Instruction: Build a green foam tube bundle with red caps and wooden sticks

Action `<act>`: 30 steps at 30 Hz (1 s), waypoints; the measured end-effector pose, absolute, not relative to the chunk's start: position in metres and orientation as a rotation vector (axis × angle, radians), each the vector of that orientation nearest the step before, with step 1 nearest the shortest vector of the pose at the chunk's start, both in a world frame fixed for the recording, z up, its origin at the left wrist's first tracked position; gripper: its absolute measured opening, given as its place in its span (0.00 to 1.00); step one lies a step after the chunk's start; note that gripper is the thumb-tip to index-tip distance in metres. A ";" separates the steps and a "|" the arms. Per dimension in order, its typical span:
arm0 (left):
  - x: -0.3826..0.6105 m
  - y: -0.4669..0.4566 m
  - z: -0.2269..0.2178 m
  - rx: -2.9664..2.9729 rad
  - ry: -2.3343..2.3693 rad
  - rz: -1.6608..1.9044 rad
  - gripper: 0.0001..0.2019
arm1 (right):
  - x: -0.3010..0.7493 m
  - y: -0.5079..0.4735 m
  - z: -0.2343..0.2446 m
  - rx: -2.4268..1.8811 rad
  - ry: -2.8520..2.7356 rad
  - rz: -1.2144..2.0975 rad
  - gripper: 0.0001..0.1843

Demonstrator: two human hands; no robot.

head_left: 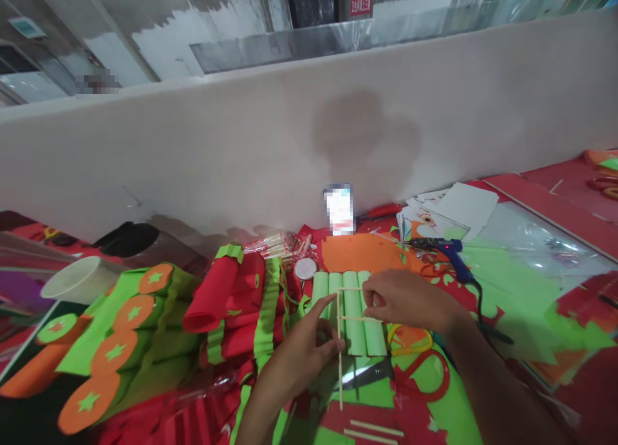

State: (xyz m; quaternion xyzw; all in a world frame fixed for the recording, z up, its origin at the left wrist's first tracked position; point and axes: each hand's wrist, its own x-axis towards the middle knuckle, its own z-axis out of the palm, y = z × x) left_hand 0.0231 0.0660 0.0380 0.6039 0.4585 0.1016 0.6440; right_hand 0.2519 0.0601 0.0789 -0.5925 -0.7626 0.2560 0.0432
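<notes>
A long thin wooden stick (340, 384) stands out below my left hand (306, 345), which pinches it between thumb and fingers while the index finger reaches its top end. Two shorter sticks, an upper crosspiece (351, 289) and a lower crosspiece (355, 318), run from it toward my right hand (408, 303). That hand is closed, with thumb and index finger at the upper crosspiece's end. Directly behind the sticks lie several light green paper rolls (356, 339) side by side. Red-handled scissors (447, 377) rest to the right, and two loose sticks (374, 434) lie nearest me.
On the left are green rolls with orange star ends (113, 355), red rolls with green bands (246, 297) and a white cup (72, 283). A phone (340, 210) leans against the pale partition (232, 149). A blue glue gun (456, 261) with its cord lies right of an orange sheet (362, 253).
</notes>
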 end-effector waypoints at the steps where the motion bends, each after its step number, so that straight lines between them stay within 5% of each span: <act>1: 0.023 0.066 0.038 1.372 1.045 0.229 0.34 | 0.252 0.060 0.079 -1.811 -2.329 0.785 0.06; 30: 0.023 0.064 0.038 1.417 1.021 0.283 0.32 | 0.230 0.072 0.050 -1.258 -2.565 0.537 0.11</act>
